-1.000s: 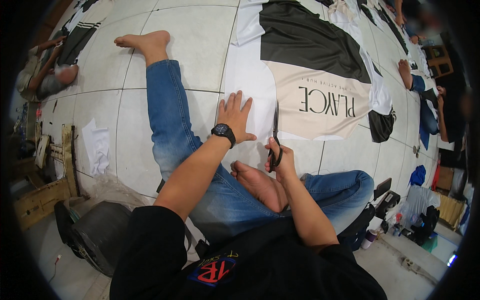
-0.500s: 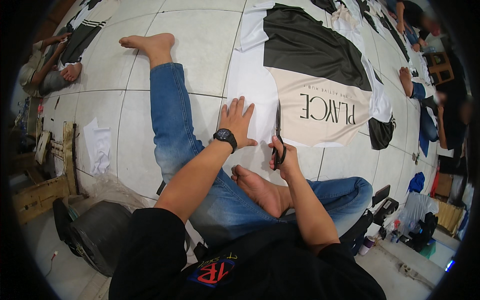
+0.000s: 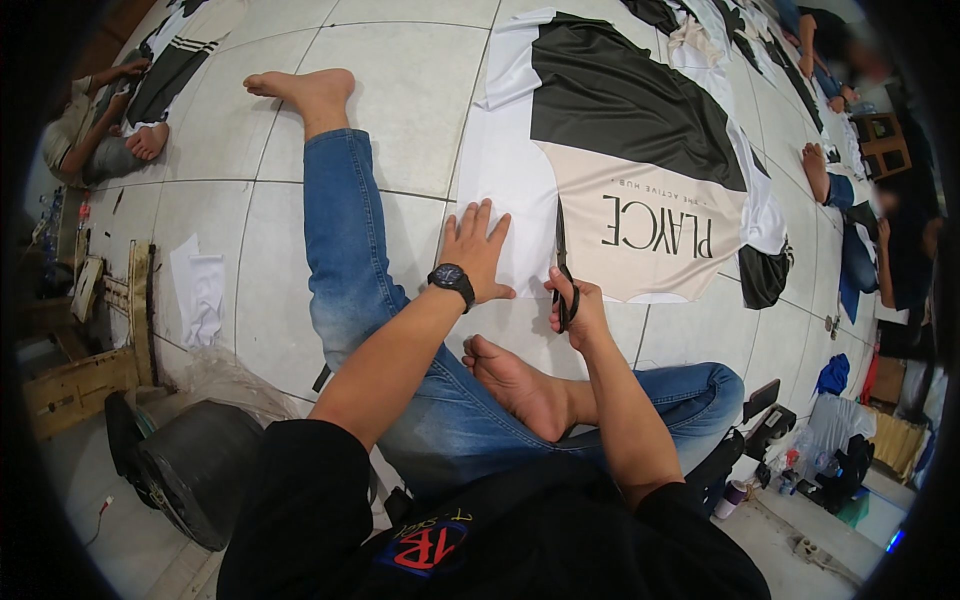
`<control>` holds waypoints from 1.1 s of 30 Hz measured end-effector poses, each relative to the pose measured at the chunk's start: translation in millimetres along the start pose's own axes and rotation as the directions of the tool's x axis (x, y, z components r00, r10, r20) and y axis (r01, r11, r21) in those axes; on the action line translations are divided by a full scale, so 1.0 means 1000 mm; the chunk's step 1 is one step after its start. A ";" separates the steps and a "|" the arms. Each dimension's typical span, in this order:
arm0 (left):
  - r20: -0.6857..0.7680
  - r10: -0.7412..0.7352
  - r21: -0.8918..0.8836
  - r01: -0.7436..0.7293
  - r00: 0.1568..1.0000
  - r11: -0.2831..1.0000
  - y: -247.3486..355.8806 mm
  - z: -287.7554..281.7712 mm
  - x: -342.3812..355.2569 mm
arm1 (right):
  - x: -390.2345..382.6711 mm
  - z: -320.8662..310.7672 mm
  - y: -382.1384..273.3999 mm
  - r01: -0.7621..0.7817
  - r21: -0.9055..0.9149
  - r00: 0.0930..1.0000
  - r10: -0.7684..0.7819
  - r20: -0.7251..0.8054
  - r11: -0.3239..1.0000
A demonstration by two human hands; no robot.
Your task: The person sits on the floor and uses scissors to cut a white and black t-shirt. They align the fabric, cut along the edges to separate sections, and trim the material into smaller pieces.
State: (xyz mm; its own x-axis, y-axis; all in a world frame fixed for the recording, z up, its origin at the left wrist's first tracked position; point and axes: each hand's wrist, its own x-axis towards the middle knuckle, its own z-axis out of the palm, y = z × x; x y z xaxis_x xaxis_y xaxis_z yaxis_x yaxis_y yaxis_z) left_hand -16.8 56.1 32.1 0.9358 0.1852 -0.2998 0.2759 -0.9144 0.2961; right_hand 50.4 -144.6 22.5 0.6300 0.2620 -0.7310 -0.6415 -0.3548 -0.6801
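My right hand (image 3: 580,312) is closed round the handles of black scissors (image 3: 562,245). Their blades lie along the line where a white fabric margin (image 3: 520,205) meets a printed cream-and-black fabric panel (image 3: 650,180). My left hand (image 3: 475,255) rests flat on the white margin, its fingers spread, with a black watch on the wrist. The panel lies spread on the tiled floor, its printing upside down to me. White cloth borders its far and right sides, and a black piece (image 3: 765,272) sticks out at its right.
My bare foot (image 3: 515,390) rests just below the fabric. A white scrap (image 3: 198,300) lies on the tiles at left, near a black roll (image 3: 200,475). Other people sit at upper left and far right beside more cloth. Bags and small items crowd the lower right.
The scissors' handles have come closer together in my right hand. My left hand stays flat on the white margin; the whole view has shifted slightly.
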 end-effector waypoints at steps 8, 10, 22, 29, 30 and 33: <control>0.008 0.000 -0.006 0.000 1.000 1.000 0.000 0.000 0.001 | 0.010 -0.005 -0.027 0.004 -0.046 1.000 -0.003 0.008 0.999; 0.007 -0.001 -0.007 0.001 1.000 1.000 -0.001 0.000 0.001 | 0.011 -0.009 -0.030 -0.006 -0.045 1.000 0.007 0.026 0.999; 0.009 -0.009 -0.003 0.009 1.000 1.000 0.000 -0.001 0.001 | 0.035 -0.023 -0.045 0.007 -0.121 0.997 0.002 0.073 0.993; 0.010 -0.017 0.010 0.016 1.000 1.000 0.001 -0.001 0.001 | 0.042 -0.026 -0.053 0.013 -0.161 0.997 0.000 0.081 0.987; 0.009 -0.015 0.008 0.015 1.000 1.000 0.001 -0.001 0.001 | 0.041 -0.026 -0.054 0.015 -0.170 0.997 -0.001 0.079 0.985; 0.008 -0.005 -0.012 0.005 1.000 1.000 0.000 -0.001 0.001 | 0.042 -0.026 -0.053 0.027 -0.190 0.997 -0.013 0.076 0.981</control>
State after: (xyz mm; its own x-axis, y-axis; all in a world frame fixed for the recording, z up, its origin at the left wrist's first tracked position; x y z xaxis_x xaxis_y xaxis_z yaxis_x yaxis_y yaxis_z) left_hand -15.8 56.3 32.9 0.9327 0.1864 -0.3087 0.2829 -0.9091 0.3058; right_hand 121.9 -137.7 29.7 0.6035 0.3337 -0.7242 -0.5293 -0.5117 -0.6768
